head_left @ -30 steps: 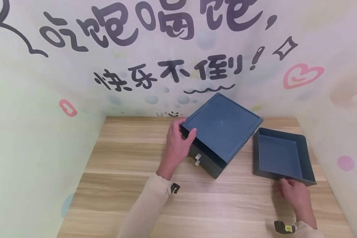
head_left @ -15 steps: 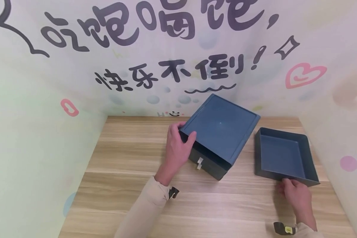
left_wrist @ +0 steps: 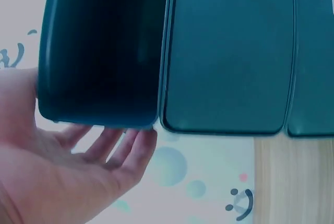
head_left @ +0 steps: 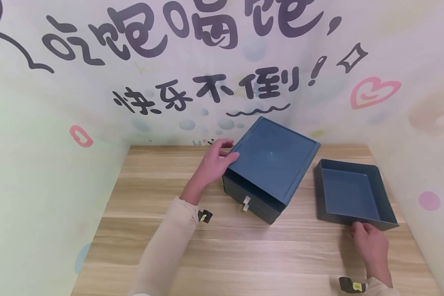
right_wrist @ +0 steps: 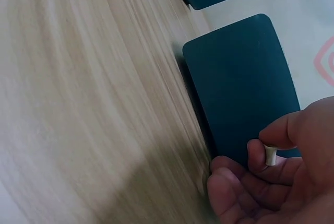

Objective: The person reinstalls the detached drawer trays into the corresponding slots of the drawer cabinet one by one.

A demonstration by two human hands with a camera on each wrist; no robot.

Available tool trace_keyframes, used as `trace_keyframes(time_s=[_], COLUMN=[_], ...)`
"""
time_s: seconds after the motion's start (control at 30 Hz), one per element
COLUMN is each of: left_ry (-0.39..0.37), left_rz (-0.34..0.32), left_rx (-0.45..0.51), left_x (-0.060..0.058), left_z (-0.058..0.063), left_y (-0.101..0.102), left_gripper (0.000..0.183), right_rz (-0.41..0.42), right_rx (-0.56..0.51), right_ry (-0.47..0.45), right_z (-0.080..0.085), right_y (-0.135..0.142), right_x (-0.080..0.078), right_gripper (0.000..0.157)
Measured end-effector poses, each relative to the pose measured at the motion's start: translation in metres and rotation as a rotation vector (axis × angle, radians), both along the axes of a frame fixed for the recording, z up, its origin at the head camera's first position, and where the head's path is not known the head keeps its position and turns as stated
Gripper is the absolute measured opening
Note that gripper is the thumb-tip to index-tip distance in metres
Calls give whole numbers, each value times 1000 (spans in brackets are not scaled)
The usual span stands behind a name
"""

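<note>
A dark blue drawer cabinet (head_left: 274,154) stands at an angle on the wooden table. Its top slot (left_wrist: 112,51) is hollow, and two closed drawer fronts (left_wrist: 229,57) with pale knobs sit below. My left hand (head_left: 212,164) is at the cabinet's upper left corner, thumb by the top edge and fingers extended along the side. To the right, a loose, shallow blue drawer (head_left: 349,193) lies on the table with nothing inside. My right hand (head_left: 371,246) pinches the small pale knob (right_wrist: 271,156) on its front between thumb and index finger.
A printed wall (head_left: 170,127) with dark lettering rises behind the cabinet, and side walls close in the table at left and right. The wood-grain table (head_left: 151,197) runs forward beneath both arms.
The left hand has loosened from the cabinet's corner and shifted back and left, its fingers straighter. The cabinet has turned slightly. The right hand keeps its pinch on the drawer's knob.
</note>
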State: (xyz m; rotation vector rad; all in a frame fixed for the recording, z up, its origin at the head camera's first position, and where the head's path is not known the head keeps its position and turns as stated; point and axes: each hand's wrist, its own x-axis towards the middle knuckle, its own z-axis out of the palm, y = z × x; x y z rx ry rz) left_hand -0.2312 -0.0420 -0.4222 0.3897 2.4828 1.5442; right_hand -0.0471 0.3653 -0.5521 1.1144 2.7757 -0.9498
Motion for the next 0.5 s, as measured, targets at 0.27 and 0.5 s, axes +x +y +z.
trace_keyframes(time_s=[0.27,0.5], left_ry=[-143,-192], left_rz=[-137,-188], left_rx=[27,-8], left_x=[-27,-49], left_z=[2,2], left_y=[-4,1], left_gripper=[64,69], right_rz=[-35,-43], right_rx=[-1,9], right_ry=[2,12], right_z=[1,-1], right_y=[-1,-1], right_x=[1,3], right_gripper=[46,47])
